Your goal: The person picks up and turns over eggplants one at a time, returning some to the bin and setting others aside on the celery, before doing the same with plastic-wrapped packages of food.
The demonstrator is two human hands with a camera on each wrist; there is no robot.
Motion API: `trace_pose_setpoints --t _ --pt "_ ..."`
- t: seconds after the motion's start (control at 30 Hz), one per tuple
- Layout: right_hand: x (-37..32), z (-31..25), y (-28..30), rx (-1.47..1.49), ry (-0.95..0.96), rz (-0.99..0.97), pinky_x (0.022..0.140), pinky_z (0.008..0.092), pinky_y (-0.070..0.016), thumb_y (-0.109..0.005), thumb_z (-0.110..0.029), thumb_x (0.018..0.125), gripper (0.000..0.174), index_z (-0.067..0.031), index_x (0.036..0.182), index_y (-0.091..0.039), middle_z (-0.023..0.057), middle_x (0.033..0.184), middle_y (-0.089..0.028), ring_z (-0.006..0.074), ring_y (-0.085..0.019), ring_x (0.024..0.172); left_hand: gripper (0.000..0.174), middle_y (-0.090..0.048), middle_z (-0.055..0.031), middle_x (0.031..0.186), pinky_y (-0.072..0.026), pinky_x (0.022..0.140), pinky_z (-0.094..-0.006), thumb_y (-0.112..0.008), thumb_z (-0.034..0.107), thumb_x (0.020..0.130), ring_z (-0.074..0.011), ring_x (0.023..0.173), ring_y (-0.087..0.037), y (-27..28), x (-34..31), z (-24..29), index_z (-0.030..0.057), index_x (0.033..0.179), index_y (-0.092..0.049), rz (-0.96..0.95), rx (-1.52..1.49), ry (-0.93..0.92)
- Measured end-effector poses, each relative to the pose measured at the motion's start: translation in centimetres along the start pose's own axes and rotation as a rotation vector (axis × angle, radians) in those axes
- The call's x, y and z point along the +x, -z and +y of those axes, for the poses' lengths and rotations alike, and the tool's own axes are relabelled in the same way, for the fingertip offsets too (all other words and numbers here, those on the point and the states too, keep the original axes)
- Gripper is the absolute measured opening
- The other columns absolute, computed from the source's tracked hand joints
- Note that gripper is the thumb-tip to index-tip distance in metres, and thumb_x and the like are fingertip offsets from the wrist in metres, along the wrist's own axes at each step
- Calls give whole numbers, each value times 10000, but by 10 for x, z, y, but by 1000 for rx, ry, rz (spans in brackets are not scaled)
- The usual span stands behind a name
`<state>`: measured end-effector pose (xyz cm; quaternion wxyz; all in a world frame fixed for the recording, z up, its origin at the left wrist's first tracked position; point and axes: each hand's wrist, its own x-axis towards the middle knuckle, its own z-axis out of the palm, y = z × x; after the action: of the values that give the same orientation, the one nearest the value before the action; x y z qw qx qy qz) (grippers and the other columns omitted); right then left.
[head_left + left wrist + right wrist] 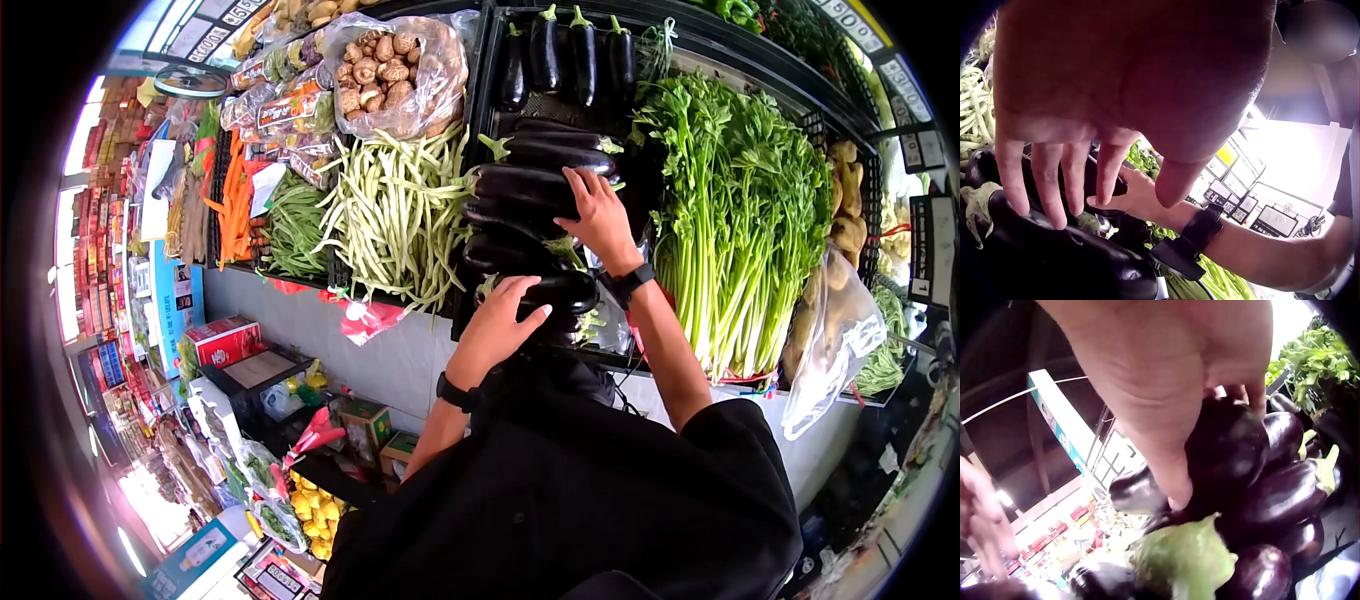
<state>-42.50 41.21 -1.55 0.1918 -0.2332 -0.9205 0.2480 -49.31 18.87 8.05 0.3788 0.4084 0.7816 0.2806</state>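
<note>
Dark purple eggplants lie stacked in a black crate. My left hand reaches over the near end of the pile, its fingers loosely extended at a glossy eggplant; in the left wrist view the left hand spreads above an eggplant with a green cap. Farther back, my right hand holds the end of a long eggplant. The right wrist view shows the right hand with thumb and fingers on either side of that eggplant; its fingertips are partly hidden.
Pale green beans lie left of the eggplants, with a bag of mushrooms behind them. Celery stands on the right. Several upright eggplants line the back. A plastic bag hangs at the right front.
</note>
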Motion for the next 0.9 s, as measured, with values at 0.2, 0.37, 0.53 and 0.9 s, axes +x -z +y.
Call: trace_pose_setpoints --t 0.2,0.37,0.53,0.9 --pt "-4 3 13 79 -54 -36 981 412 -478 -821 -355 715 745 -43 1321 -520 126 1250 -589 332 -568 1153 519 -569 -142 1308 -477 966 -373 -684 275 908 -292 1115 -608 -2 -1 5 40 1342 -524 23 59 -59" --pt "-26 -19 42 619 -455 -63 775 341 -551 -776 -452 793 679 95 1166 -629 246 925 -710 298 -714 841 529 -599 -155 1308 -495 947 -387 -671 254 928 -282 1140 -624 5 4 8 29 1371 -491 71 -108 14" --pt "-69 -49 75 1497 -735 -210 893 255 -483 -642 -370 956 540 46 1294 -576 87 1181 -659 122 -620 1016 503 -615 -180 1255 -497 944 -391 -666 254 936 -308 1103 -638 2 14 8 20 1347 -493 182 -172 -64" --pt "-106 -40 57 2501 -764 -356 931 472 -575 -355 -566 1020 706 1 1438 -388 238 1303 -577 399 -653 1072 545 -591 -133 1261 -465 960 -381 -717 201 901 -234 1177 -590 -8 23 35 21 1338 -445 156 -501 -219"
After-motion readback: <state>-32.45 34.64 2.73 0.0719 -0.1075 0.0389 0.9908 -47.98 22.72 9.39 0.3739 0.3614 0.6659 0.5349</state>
